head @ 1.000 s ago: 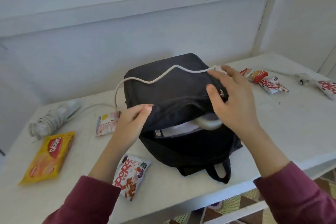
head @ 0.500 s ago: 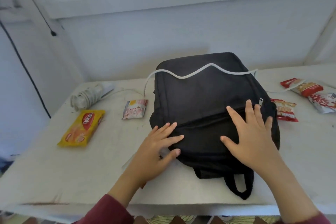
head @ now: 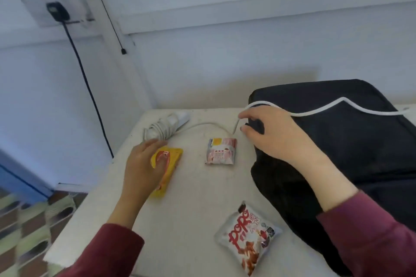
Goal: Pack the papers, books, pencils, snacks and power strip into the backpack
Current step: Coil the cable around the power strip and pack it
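Note:
The black backpack (head: 342, 155) lies flat on the right of the white table (head: 191, 209). A white cable (head: 319, 111) runs across its top to the power strip (head: 166, 122), which lies wrapped in cord at the table's far left corner. My right hand (head: 276, 135) pinches that cable at the backpack's left corner. My left hand (head: 141, 164) holds a yellow snack packet (head: 172, 157), thumb across its top. A pink and white snack (head: 221, 150) lies between my hands. A white and red snack bag (head: 247, 238) lies near the front edge.
A wall socket with a black plug (head: 57, 10) sits at the upper left, and its black cord (head: 90, 94) hangs down past the table's left edge. Patterned floor (head: 27, 231) shows at the lower left. The wall stands right behind the table.
The view has swung left. Both hands left the backpack's front: my left hand went to the yellow packet, my right hand to the white cable at the backpack's corner.

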